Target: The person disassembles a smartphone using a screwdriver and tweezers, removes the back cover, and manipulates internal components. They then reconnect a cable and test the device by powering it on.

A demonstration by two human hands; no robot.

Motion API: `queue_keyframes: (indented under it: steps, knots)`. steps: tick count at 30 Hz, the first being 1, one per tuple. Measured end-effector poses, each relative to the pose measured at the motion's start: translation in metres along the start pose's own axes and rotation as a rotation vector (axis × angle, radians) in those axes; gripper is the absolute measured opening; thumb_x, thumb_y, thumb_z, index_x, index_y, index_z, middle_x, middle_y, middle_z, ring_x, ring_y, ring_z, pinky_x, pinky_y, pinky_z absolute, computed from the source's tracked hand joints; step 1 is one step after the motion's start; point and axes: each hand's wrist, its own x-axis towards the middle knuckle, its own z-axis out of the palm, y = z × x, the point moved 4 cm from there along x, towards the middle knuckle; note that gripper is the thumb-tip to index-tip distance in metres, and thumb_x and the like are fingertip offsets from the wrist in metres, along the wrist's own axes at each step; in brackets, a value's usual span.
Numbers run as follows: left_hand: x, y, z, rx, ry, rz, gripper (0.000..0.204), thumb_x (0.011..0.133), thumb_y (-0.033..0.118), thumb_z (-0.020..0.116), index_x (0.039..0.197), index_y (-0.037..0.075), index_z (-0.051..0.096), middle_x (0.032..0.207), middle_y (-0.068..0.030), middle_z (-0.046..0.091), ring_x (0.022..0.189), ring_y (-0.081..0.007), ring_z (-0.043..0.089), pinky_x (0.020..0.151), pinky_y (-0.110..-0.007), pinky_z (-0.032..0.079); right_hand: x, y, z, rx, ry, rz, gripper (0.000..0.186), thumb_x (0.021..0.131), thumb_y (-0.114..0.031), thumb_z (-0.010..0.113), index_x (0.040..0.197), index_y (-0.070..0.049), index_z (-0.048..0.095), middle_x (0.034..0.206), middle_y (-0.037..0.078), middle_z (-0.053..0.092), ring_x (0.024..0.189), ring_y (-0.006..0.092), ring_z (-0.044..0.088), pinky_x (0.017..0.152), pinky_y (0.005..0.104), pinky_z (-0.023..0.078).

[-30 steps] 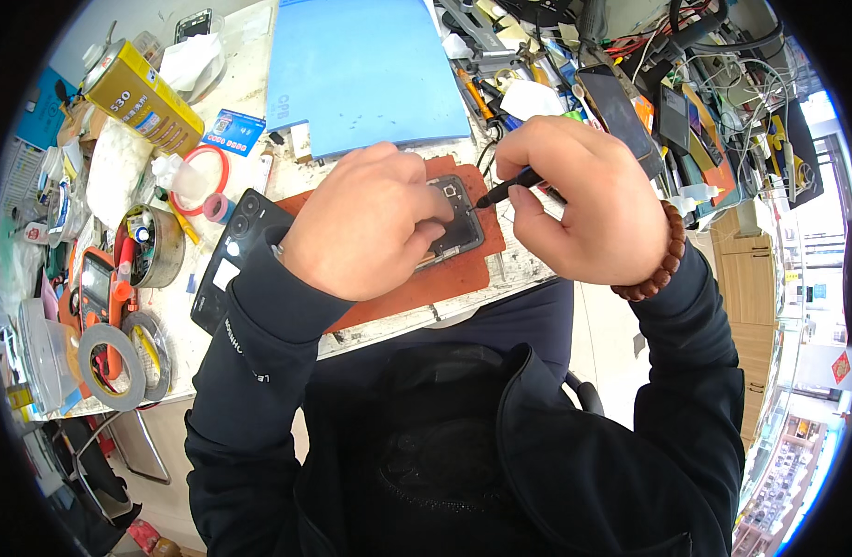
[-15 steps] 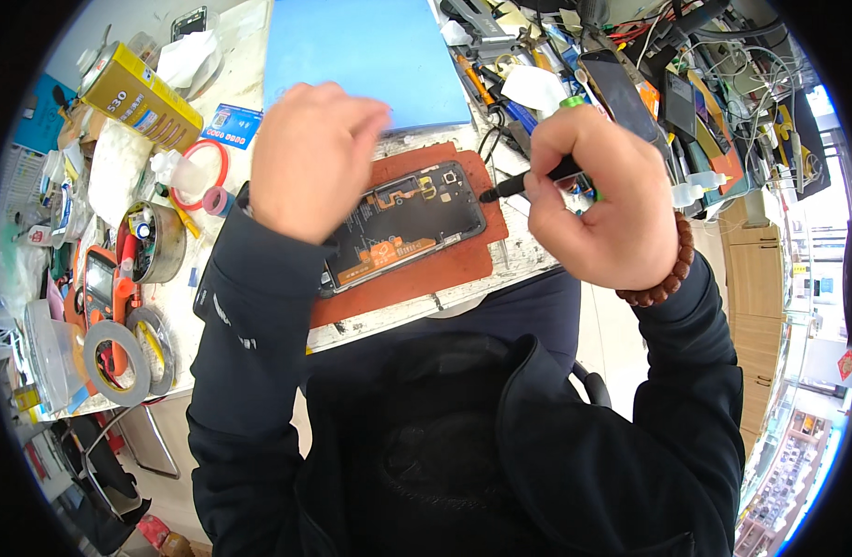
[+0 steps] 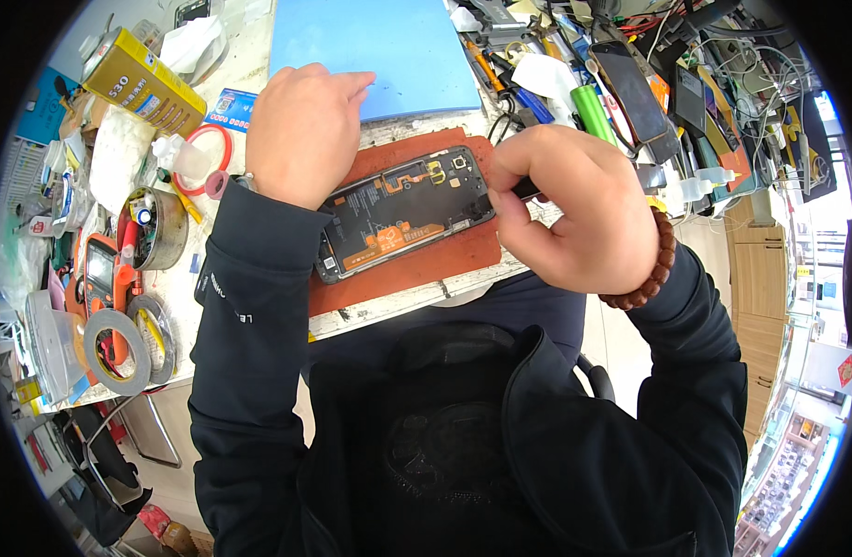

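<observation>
An opened smartphone [image 3: 400, 215], its dark inner side and orange flex cables exposed, lies at a slant on a reddish-brown mat [image 3: 463, 262]. Over its right end my right hand [image 3: 579, 209] is closed round a black pen-shaped tool [image 3: 530, 190]. Most of that tool is hidden by my fingers; its dark end is close to the phone's right edge. My left hand [image 3: 307, 135] hovers at the phone's upper left, back upward, index finger stretched toward the blue mat [image 3: 370, 56]. Its other fingers are partly hidden, and nothing shows in it.
On the left are a yellow solvent can [image 3: 147, 88], a red ring [image 3: 203, 160], a round tin of small tools [image 3: 161, 232] and tape rolls [image 3: 117, 348]. A green cylinder [image 3: 591, 113], a dark phone [image 3: 630, 93], loose tools and cables crowd the right.
My right hand has moved left and down, bringing the black tool to the phone's right end. The left hand has shifted slightly up and left, its index finger now stretched out.
</observation>
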Motion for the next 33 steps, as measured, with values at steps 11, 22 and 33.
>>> queue_keyframes:
  steps: [11,22,33]
  knots:
    - [-0.002,0.004,-0.037,-0.283,0.16,-0.029,0.016,0.105,0.013,0.074,0.113,0.009,0.087,0.099,-0.0129,0.079,0.1,-0.038,0.072,0.091,-0.049,0.058,0.024,-0.013,-0.008,-0.082,-0.159,-0.149,0.038,0.083,0.009,0.077,0.119,-0.002,0.073,0.092,0.013,0.072,0.08,0.0381,0.071,0.072,0.0463,0.058]
    - [-0.011,0.036,-0.037,-0.495,-0.192,0.213,0.009,0.094,0.011,0.079,0.102,0.007,0.081,0.098,-0.0123,0.077,0.1,-0.0372,0.071,0.09,-0.05,0.058,0.03,-0.015,-0.003,-0.247,-0.172,-0.121,0.038,0.084,0.005,0.077,0.121,-0.002,0.073,0.094,0.013,0.071,0.084,0.0372,0.069,0.077,0.0474,0.056]
    - [-0.023,0.058,-0.018,-0.6,-0.403,0.259,0.017,0.083,0.001,0.08,0.1,0.003,0.077,0.099,-0.0156,0.076,0.096,-0.0433,0.068,0.092,-0.051,0.054,0.026,-0.018,-0.005,-0.265,-0.186,-0.126,0.035,0.08,0.005,0.08,0.114,-0.004,0.074,0.098,0.012,0.074,0.088,0.0369,0.071,0.078,0.0473,0.057]
